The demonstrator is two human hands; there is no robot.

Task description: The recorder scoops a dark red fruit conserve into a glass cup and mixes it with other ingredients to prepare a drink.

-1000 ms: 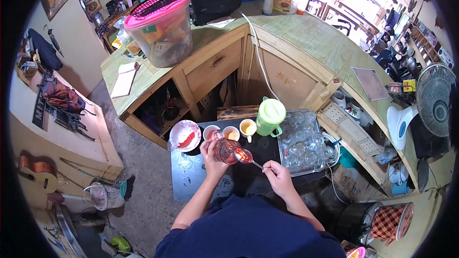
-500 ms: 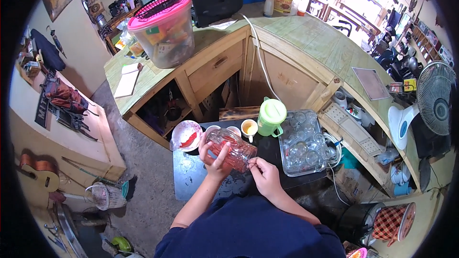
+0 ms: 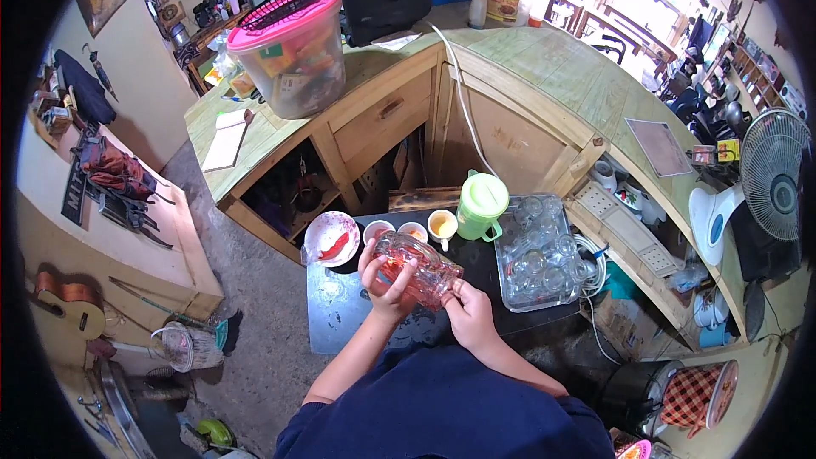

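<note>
My left hand (image 3: 387, 291) is wrapped round a clear glass jar (image 3: 418, 267) with reddish streaks or contents showing through its wall. The jar lies tilted, its narrower mouth end turned toward my right. At that end my right hand (image 3: 470, 316) has its thumb and fingers closed on the rim; whether something small is pinched there too is hidden. Just beyond the jar stand a white bowl (image 3: 321, 248) with a red piece in it, two small cups (image 3: 377, 228) partly covered by the jar and hand, and a cup with yellowish contents (image 3: 443, 239).
A green lidded pitcher (image 3: 484, 204) stands beside a clear tray (image 3: 544, 304) of several glass vessels. All rest on a low dark table (image 3: 340, 323). A wooden counter (image 3: 552, 68) curves round behind, bearing a pink-lidded bucket (image 3: 306, 89). A white fan (image 3: 718, 221) stands at right.
The jar has turned slightly and shifted a little to the right and nearer, its mouth now against my right fingers. My right hand has moved only slightly. The cups behind show more.
</note>
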